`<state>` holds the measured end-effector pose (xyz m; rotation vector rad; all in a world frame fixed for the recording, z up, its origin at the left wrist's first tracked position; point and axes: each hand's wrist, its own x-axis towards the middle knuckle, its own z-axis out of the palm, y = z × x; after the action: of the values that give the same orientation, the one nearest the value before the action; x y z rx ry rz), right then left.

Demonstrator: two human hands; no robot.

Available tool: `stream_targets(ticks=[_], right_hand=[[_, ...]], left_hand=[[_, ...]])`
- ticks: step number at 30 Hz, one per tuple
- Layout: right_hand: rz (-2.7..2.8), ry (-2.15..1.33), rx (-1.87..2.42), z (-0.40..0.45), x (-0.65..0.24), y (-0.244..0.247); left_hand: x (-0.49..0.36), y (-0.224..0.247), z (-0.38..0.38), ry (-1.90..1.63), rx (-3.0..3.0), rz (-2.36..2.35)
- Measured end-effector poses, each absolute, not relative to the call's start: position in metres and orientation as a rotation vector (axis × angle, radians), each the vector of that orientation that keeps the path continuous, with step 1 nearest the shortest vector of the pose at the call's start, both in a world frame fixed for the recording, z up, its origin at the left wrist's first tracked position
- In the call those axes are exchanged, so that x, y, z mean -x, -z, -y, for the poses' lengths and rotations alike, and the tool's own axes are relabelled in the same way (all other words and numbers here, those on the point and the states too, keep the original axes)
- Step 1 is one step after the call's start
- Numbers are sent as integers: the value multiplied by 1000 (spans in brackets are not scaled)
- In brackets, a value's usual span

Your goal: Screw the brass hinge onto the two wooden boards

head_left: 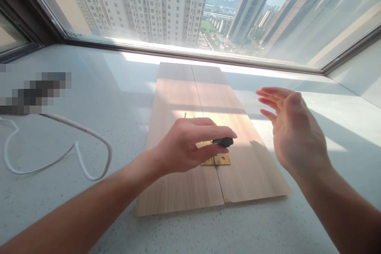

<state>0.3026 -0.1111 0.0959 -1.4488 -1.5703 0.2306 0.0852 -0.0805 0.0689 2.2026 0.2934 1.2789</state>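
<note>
Two pale wooden boards (184,190) lie side by side on the speckled white sill, with a thin seam between them. A brass-coloured hinge (225,159) rests across the seam, partly hidden under my left hand (198,143). Between the thumb and fingers of that hand is a small black object (225,142), held just above the hinge; the rest of it is hidden. A thin metal tip (185,115) shows behind the hand. My right hand (293,127) is raised over the right side of the boards, its fingers apart and holding nothing.
A white cable (110,149) loops on the sill at the left, near a dark pixelated object (32,93). The window frame (184,56) runs along the back, with tall buildings outside. Sunlight and shadows cross the sill.
</note>
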Motion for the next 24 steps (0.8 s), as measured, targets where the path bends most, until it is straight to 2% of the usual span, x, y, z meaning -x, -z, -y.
stream_targets(ticks=[4,9,12,16,24], right_hand=[[1086,-607,1446,98,-329,-79],[896,-650,1452,92,-345,-55],[907,-658,1469,92,-353,-46],[1028,-613,1613,96,-364,-40],[1387,-515,1964,98,-385,-19]], left_hand=[[-73,-72,79,-1133,-2157,-382],[-82,-66,108,-1181,-2074,-405],[-103,-60,127,-1227,-1615,-561],[-126,-54,125,-1337,-1250,-478],[-138,-51,93,-1308,-1186,-324]])
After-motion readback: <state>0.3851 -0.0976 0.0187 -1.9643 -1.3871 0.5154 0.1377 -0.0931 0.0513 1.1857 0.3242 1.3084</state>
